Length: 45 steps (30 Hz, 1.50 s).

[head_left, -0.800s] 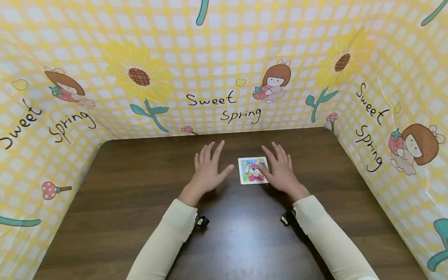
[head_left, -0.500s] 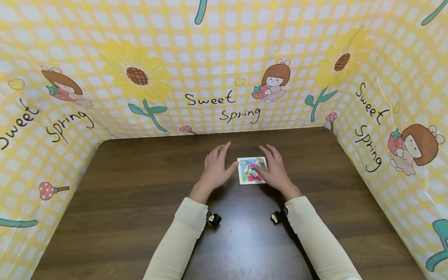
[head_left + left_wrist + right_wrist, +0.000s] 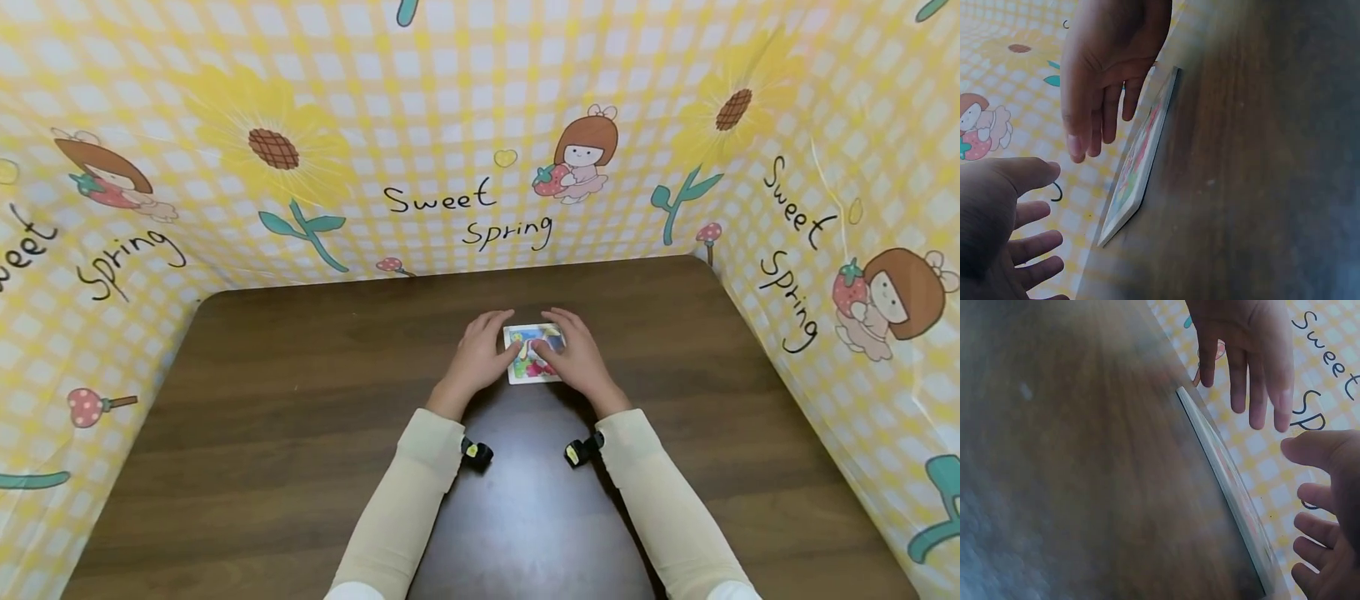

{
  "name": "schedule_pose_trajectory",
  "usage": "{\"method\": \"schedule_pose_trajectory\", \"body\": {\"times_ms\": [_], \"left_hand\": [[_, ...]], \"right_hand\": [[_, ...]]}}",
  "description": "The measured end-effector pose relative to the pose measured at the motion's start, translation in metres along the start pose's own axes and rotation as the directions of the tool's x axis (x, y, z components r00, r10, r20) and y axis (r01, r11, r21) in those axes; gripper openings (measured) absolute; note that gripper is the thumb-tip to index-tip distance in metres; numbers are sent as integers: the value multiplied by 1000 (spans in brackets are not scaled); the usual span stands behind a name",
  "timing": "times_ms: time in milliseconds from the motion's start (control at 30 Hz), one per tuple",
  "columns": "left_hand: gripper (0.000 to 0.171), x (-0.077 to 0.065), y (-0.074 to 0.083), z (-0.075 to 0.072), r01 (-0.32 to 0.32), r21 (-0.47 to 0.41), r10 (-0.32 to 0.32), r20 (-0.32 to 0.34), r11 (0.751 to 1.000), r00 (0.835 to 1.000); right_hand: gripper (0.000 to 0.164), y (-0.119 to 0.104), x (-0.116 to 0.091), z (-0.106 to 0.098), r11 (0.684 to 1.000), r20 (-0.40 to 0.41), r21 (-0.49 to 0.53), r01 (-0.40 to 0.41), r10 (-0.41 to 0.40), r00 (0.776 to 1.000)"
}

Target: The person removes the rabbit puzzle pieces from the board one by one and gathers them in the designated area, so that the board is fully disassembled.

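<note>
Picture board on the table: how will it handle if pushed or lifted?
The picture board is probably stiff: its edges look straight in both wrist views. Lying flat on the table, it should slide rather than roll or tip. Likely light, given how thin it looks.

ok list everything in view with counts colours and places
printed cloth: count unclear, yellow-white check, back and both sides
sunflower prints: 2, yellow, on the cloth
character prints: 3, brown and pink, on the cloth
"Sweet Spring" lettering: 3, black, on the cloth
table: 1, dark brown, inside the cloth
picture board: 1, multicoloured with white border, on the table
wrist cameras: 2, black, one per wrist
sleeves: 2, cream, on the forearms
left hand: 1, bare, at the board's left edge
right hand: 1, bare, at the board's right edge
</note>
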<state>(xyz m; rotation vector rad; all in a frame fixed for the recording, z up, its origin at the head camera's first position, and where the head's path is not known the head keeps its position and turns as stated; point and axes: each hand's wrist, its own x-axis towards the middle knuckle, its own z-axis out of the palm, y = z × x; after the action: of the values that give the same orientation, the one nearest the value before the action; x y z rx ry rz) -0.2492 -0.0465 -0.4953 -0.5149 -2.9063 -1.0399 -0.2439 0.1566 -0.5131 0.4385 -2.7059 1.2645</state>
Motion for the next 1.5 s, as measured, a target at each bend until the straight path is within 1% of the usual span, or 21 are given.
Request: {"method": "schedule_pose_trajectory", "body": {"times_ms": [233,400,533,633,733,933,1100,1500], "left_hand": [[59,11,-3,6,11,70,-13,25,998,1000],[61,13,-7,14,37,70,-40,54,997,998],[61,13,-9,19,37,79,-43,80,996,996],[58,12,-10,19,33,86,-41,91,996,995],[55,12,-11,18,44,76,-52,101,996,994],[51,12,-13,18,65,42,-69,100,997,993],[49,11,-13,17,71,32,-74,101,997,992],[48,10,-13,17,77,21,-78,97,997,992]], "right_hand": [[54,7,6,4,999,70,-27,-30,32,997],[56,10,4,4,999,112,-33,-24,27,993],[56,12,2,3,998,130,-51,-19,26,991],[57,14,2,3,998,136,-64,-12,21,990],[56,14,3,3,997,136,-76,-1,11,991],[57,13,0,2,996,147,-90,2,11,989],[58,14,0,1,995,148,-98,24,-9,989],[59,16,0,2,996,161,-89,-3,17,987]]}}
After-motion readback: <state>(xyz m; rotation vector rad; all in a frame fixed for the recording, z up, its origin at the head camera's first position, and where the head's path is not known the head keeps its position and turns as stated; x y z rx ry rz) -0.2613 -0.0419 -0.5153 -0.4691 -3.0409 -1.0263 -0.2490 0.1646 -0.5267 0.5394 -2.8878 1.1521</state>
